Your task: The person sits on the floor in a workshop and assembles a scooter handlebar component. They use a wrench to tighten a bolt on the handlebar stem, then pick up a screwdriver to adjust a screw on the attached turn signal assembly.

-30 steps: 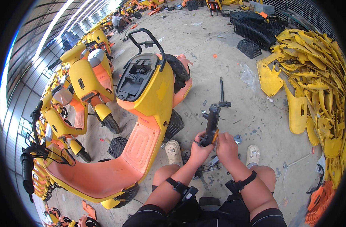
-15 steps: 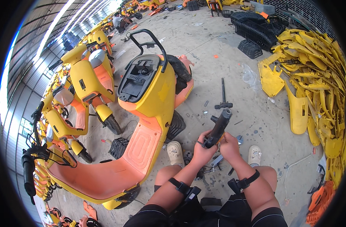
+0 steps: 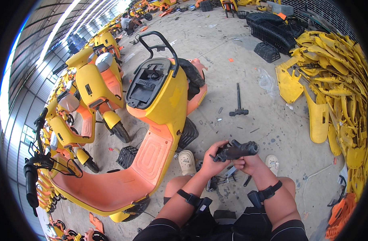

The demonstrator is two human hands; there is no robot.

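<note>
A black metal tube part with a bracket at one end is in front of me, lying nearly level, its round open end to the right. My left hand is closed around the bracket end. Under the tube's right half, my right hand is close against it with curled fingers; the tube covers part of this hand, and what its fingertips pinch cannot be made out. Below the hands, several tools and dark metal parts lie on the floor between my shoes. A black T-shaped stem lies farther ahead.
A yellow and orange scooter without a seat stands close on my left, with rows of scooters behind it. Yellow body panels are heaped at right, near black plastic crates. Another person sits far back.
The tube part has swung from pointing up and away to lying nearly level, its open end now to the right. My right hand has shifted slightly right and lower beneath it.
</note>
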